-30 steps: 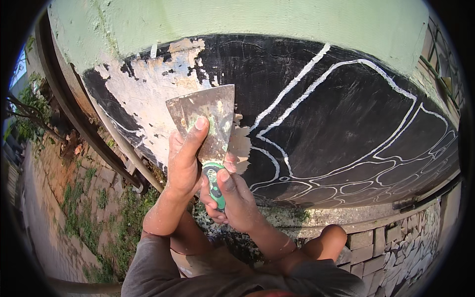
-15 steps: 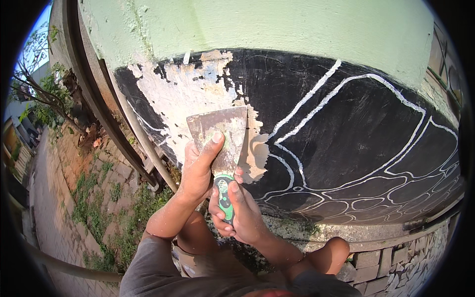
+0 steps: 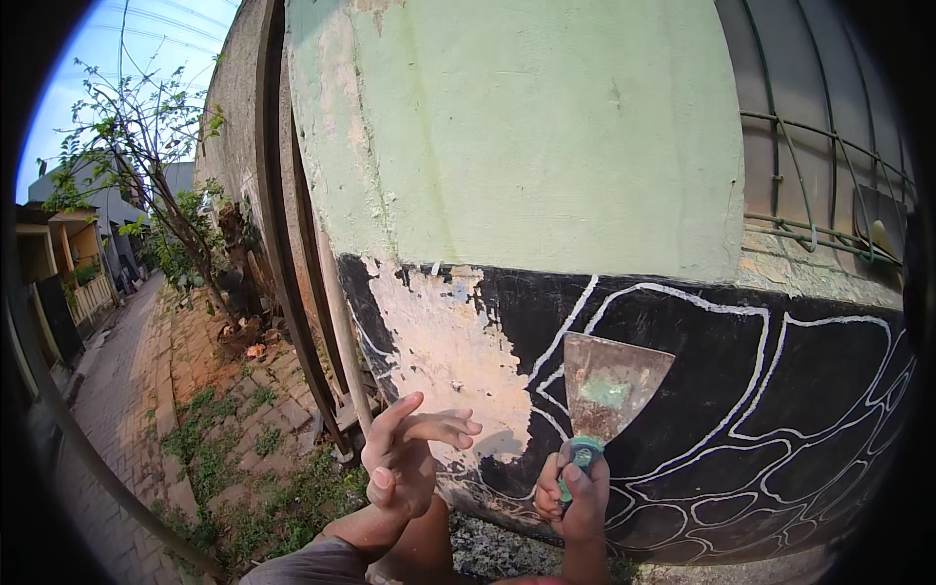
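My right hand [image 3: 577, 495] is wrapped round the green and black handle of a paint scraper [image 3: 612, 385]. Its broad, worn metal blade points up, with pale green paint smears on it. Nothing is in my left hand [image 3: 414, 458], which is raised with bent fingers spread apart, left of the scraper. Ahead stands a wall, pale green above [image 3: 526, 136] and black with white outlines below [image 3: 682, 390]. A bare cream patch [image 3: 439, 366] with ragged edges shows where the black paint is gone, behind and above my left hand.
Dark upright posts [image 3: 278, 195] and a pale pole [image 3: 343, 331] stand by the wall's left edge. Further left are a small leafy tree [image 3: 161, 185], weedy paving and a paved lane [image 3: 102, 409]. A window with a metal grille [image 3: 819, 136] is at the upper right.
My left hand has come off the scraper blade and opened. My right hand has carried the scraper to the right. The view has tilted up, showing more wall, window and sky.
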Available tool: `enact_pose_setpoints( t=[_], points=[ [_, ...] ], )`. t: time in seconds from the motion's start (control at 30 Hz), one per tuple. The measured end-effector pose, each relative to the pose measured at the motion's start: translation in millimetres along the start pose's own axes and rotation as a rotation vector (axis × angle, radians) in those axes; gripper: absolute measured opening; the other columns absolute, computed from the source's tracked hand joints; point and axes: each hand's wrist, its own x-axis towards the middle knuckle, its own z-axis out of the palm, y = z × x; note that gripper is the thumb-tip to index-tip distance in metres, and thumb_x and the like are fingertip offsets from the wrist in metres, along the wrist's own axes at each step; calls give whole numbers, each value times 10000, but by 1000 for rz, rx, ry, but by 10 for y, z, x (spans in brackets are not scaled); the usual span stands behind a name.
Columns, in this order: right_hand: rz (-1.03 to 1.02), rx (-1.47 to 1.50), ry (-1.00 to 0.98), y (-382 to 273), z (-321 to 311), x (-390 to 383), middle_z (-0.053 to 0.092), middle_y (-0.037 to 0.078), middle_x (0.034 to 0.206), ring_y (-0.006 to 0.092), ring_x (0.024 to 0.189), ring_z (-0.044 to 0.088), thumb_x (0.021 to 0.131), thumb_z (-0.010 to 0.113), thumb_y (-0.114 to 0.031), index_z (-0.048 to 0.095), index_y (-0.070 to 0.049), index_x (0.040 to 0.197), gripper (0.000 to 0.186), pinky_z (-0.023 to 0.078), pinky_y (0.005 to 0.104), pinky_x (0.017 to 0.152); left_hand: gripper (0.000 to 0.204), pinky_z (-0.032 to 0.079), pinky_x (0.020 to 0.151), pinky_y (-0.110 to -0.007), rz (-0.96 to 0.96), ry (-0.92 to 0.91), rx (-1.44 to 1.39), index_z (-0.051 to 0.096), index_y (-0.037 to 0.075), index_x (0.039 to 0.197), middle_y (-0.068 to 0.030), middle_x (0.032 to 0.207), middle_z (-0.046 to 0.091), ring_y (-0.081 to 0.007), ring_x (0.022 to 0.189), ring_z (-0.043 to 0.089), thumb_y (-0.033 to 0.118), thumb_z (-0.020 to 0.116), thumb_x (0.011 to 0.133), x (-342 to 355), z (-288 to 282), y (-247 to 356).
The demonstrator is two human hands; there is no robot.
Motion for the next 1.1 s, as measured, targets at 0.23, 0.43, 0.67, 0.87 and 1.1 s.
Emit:
enact_pose_setpoints(
  t=[0.23,0.43,0.67,0.87,1.1],
  points=[
    [-491,-107,353,-1276,-159,-314,367,40,588,76,354,300,873,616,-315,410,-82,959,323,224,214,295,789,378,1042,-445,146,-609,-1138,385,-85,1358,-129,1037,636,-314,1003,620,588,411,947,571,1766,502],
    [-453,-10,350,-784,-195,-260,374,45,587,67,358,275,900,557,-308,410,-79,970,281,220,209,294,712,393,969,-389,-265,-776,-1313,366,-93,1365,-117,1031,617,-269,944,589,505,369,978,-19,1922,325],
    [-398,-82,417,-816,-439,-362,412,64,629,79,400,322,895,579,-273,426,-66,987,274,248,213,331,624,411,883,-324,-429,-778,-1559,343,-102,1373,-103,1025,596,-217,875,553,407,320,1014,-457,2249,100],
    [-513,60,236,-519,-436,-230,402,61,633,96,408,335,958,522,-358,391,-79,980,309,277,225,348,550,425,809,-269,-451,-638,-1567,324,-110,1379,-92,1019,578,-172,816,522,324,278,1045,-1190,2401,275],
    [-663,196,226,396,-300,2,410,65,672,133,381,322,995,382,-498,363,-147,1069,359,289,264,319,602,469,628,-286,-652,-869,-1732,529,-97,1214,-123,898,632,-215,673,568,411,257,1038,-854,1931,-63]
  ],
)
